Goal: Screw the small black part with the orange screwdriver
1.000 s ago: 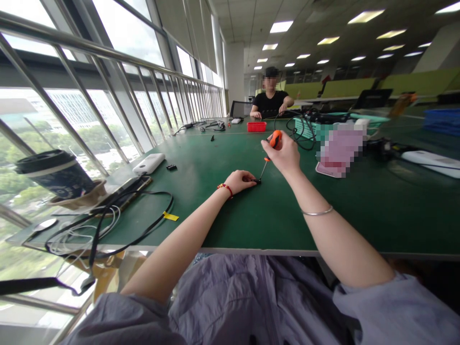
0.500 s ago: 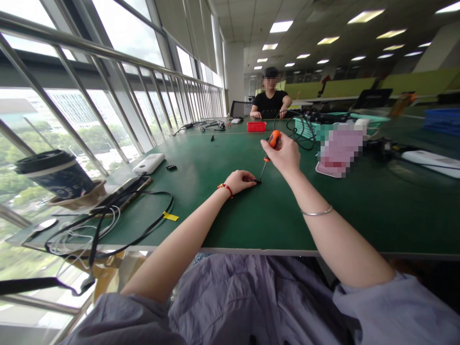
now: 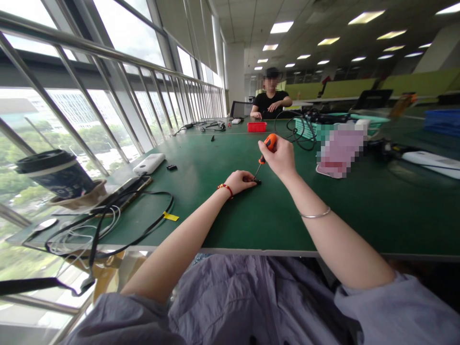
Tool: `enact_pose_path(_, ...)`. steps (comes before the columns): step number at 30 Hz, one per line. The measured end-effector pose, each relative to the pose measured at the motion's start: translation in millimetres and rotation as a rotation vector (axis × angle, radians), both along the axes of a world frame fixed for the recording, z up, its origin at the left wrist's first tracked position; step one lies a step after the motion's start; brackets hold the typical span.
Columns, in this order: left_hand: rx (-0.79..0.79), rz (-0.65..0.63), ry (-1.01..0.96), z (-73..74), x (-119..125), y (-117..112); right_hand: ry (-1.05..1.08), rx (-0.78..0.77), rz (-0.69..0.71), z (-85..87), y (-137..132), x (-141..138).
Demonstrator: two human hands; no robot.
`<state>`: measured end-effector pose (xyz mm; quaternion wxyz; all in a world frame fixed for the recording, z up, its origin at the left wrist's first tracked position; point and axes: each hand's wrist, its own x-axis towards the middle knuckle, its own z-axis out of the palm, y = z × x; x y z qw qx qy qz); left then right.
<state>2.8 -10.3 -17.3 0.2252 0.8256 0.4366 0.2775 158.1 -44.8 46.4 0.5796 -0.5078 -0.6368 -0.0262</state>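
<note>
On the green table (image 3: pixel 283 215), my left hand (image 3: pixel 240 183) is closed on a small black part (image 3: pixel 257 181), fingertips holding it against the surface. Most of that part is hidden under the fingers, so its kind does not show. My right hand (image 3: pixel 282 155) grips an orange and black screwdriver (image 3: pixel 270 142) by its handle. The screwdriver tilts, its thin metal shaft running down to the black part beside my left fingertips. Whether the tip sits in a screw is too small to tell.
A lidded paper cup (image 3: pixel 53 175), a white power bank (image 3: pixel 149 164) and looped black cable (image 3: pixel 138 237) lie at left. Ahead are a red tray (image 3: pixel 257 127) and a seated person (image 3: pixel 271 100). To the right are a teal basket (image 3: pixel 305 128) and a pink phone (image 3: pixel 339 153).
My right hand and the screwdriver have shifted slightly left and down, the tip moving closer to my left fingers. My left hand stays put. The person opposite has raised a hand.
</note>
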Motion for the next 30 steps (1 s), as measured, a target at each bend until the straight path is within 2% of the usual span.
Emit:
enact_pose_path(24, -0.007, -0.015, -0.009, 0.5, 0.2, 0.2, 0.023, -0.038, 0.076, -4.9, 7.1, 0.4)
enact_pose_path(30, 0.009, -0.008, 0.005, 1.2, 0.1, 0.4, -0.027, -0.058, 0.081, -3.1, 1.2, 1.4)
